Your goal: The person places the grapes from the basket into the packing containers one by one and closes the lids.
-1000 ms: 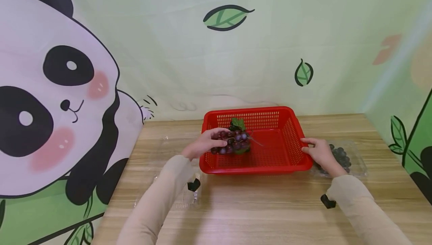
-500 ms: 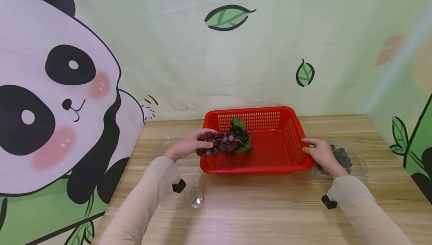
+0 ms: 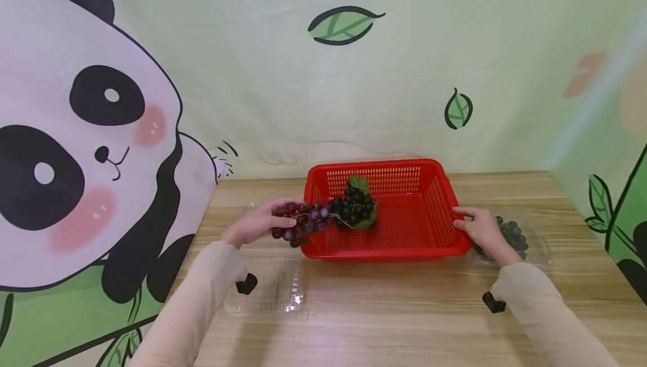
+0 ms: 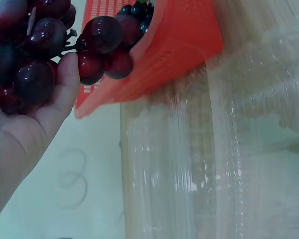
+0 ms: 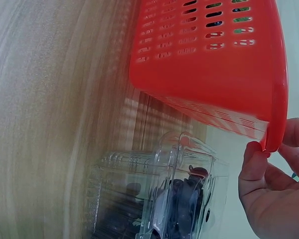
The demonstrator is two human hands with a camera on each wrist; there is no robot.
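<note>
My left hand (image 3: 255, 222) grips a bunch of red-purple grapes (image 3: 305, 220) over the left rim of a red plastic basket (image 3: 384, 254). In the left wrist view the thumb lies against the grapes (image 4: 40, 79), and the basket wall (image 4: 184, 40) is just beyond. A bunch of dark, nearly black grapes (image 3: 354, 207) with green leaves lies inside the basket on the left. My right hand (image 3: 477, 229) pinches the basket's right rim between thumb and fingers, as the right wrist view shows at the rim (image 5: 278, 99).
A clear plastic container (image 3: 268, 285) lies open on the wooden table (image 3: 384, 316) below my left hand. Under my right forearm, another clear container (image 3: 538, 243) holds dark grapes (image 3: 513, 235). A printed cloth wall (image 3: 253, 86) rises behind the table.
My left hand has moved left with the red-purple grapes, from inside the basket to over its left rim. The dark grapes beneath have come into view. My right hand stays on the rim.
</note>
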